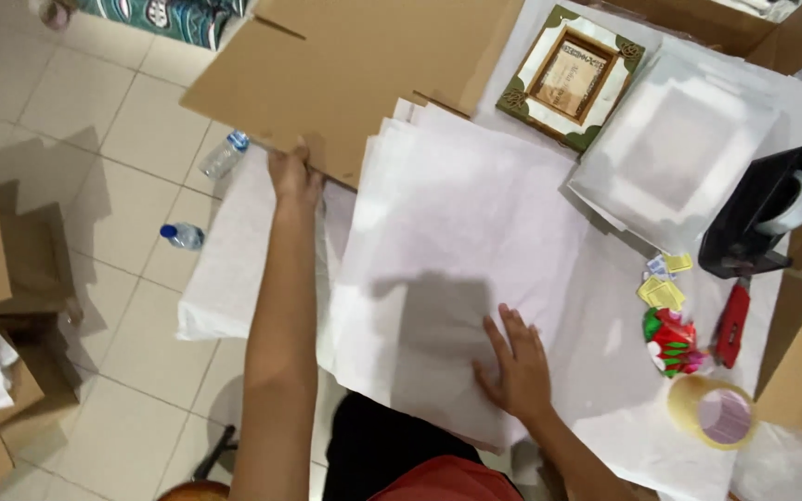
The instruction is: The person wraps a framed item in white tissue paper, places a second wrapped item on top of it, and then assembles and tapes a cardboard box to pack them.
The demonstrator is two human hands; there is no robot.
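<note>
Pressing our right hand (515,366), fingers spread flat, on the stack of white paper (457,250) covering the table, we grip the cardboard sheet (345,74) with our left hand (294,174); tugging could scatter sheets toward the framed picture (573,79).

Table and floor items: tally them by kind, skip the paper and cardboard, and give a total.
Plastic water bottles on the floor: 2
Framed pictures, one bare, one wrapped in white paper: 2
Black tape dispenser: 1
Clear tape roll: 1
Red utility knife: 1
Total: 7
</note>
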